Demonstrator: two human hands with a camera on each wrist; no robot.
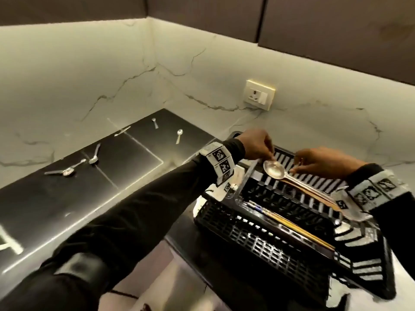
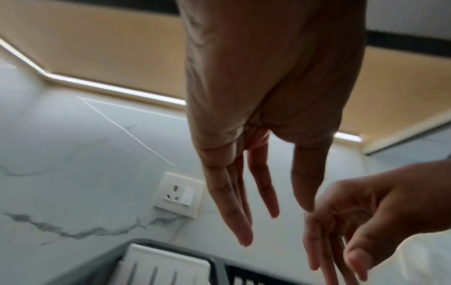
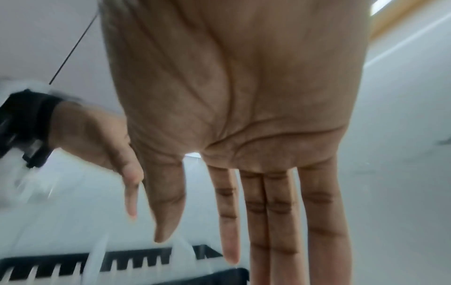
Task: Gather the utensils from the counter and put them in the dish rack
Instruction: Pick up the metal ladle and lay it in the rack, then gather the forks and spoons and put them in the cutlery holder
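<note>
A black dish rack point(image 1: 258, 239) with white ribs stands on the counter at the right. A large silver spoon point(image 1: 274, 169) lies across its ribs, the handle running toward me. My left hand point(image 1: 269, 154) hovers over the spoon's bowl, fingers pointing down. My right hand point(image 1: 296, 167) is beside it over the ribs. Both wrist views show straight, spread fingers with nothing held: the left hand point(image 2: 273, 212) and the right hand point(image 3: 202, 241). Several small spoons lie on the dark counter, among them one point(image 1: 179, 135) near the rack and another point(image 1: 95, 153) farther left.
Long gold-handled utensils point(image 1: 303, 232) lie in the rack's front compartment. A wall socket point(image 1: 260, 95) sits on the marble backsplash above the rack. More spoons point(image 1: 71, 169) lie at the counter's left. The counter's front edge point(image 1: 67, 239) runs along my left arm.
</note>
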